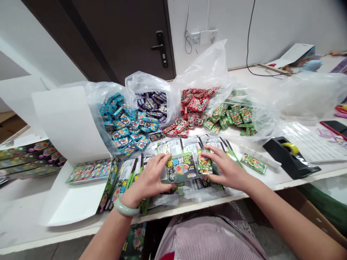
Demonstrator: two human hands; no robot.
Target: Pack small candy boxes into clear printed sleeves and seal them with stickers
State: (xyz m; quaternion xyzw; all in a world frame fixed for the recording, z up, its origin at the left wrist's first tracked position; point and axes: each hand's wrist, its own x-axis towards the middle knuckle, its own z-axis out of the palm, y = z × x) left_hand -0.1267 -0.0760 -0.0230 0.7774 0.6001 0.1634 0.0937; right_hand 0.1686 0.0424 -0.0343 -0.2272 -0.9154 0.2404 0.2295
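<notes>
Green small box [204,162] in right hand [231,173], fingers close round its right side. Left hand [153,175]: fingers hold left end of dark pack [180,168], just left of small box. Slick packs [171,146] lie loose underneath; hard push could slide them over near edge of worktop [24,209]. Red boxes [196,103] could tumble if bags [208,66] get bumped. Tape holder [291,157] crowds right, white card [62,122] left, bags far side; most room straight up.
</notes>
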